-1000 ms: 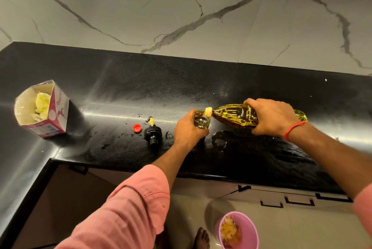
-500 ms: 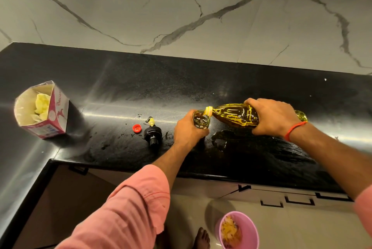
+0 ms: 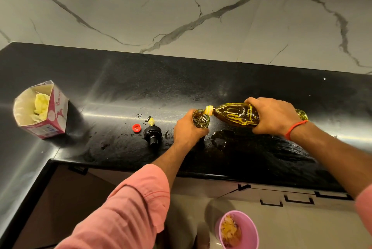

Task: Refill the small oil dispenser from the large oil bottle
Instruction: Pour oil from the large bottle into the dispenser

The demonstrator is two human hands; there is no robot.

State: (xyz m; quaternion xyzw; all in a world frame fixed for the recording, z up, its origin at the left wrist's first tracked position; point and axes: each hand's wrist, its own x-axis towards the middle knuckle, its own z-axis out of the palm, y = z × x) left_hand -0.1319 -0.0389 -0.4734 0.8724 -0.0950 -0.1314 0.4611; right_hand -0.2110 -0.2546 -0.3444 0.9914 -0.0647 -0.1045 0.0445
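A: Head view, looking down at a black stone counter. What has the left hand got?

B: Its fingers are wrapped round the small clear glass oil dispenser, which stands upright on the counter with its mouth uncovered. Most of its body is hidden behind the hand.

A: And the right hand?

B: It grips the large clear plastic bottle of golden oil round the middle, fingers curled over the top. The bottle lies almost level above the counter, its yellow neck touching the dispenser's rim. A red thread band sits on that wrist.

A: Anything loose nearby?

B: Left of the dispenser, a black pump cap with a pale yellow spout lies on its side, and just beside it a small red screw cap. The counter looks wet and smeared near the front edge, below the bottle.

A: Further out?

B: An opened pink and white carton holding pale scraps stands near the counter's left corner. Down on the floor, a pink plastic bowl has food scraps in it. Both forearms come out of rolled pink sleeves.
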